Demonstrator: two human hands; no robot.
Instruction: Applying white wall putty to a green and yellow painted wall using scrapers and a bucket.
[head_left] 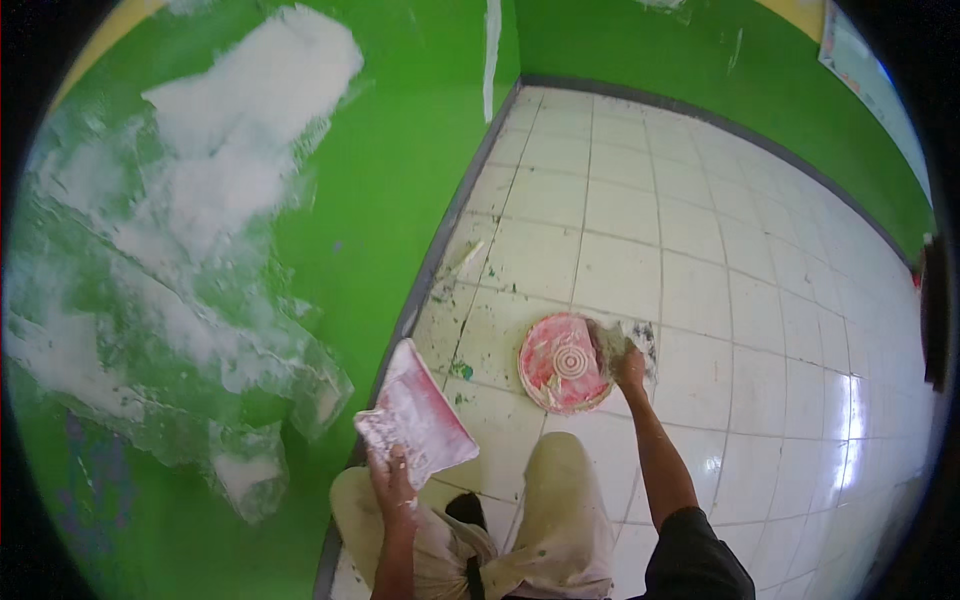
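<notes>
My left hand [395, 475] grips a flat pink board [425, 420] smeared with white paste, held up beside the wall's base. My right hand [632, 370] is closed on a wide scraper [610, 345], its grey, stained blade at the right side of a round pink lid [555, 375] on the tiles. The lid has white paste on it and rings at its middle. My bent legs in light trousers are below.
The green wall [390, 130] at left carries broad white patches. A grey skirting [470, 180] borders the white tiled floor [700, 280], which has paint specks and a pale strip [467, 258] near the wall. A dark object [935, 315] stands at the far right edge.
</notes>
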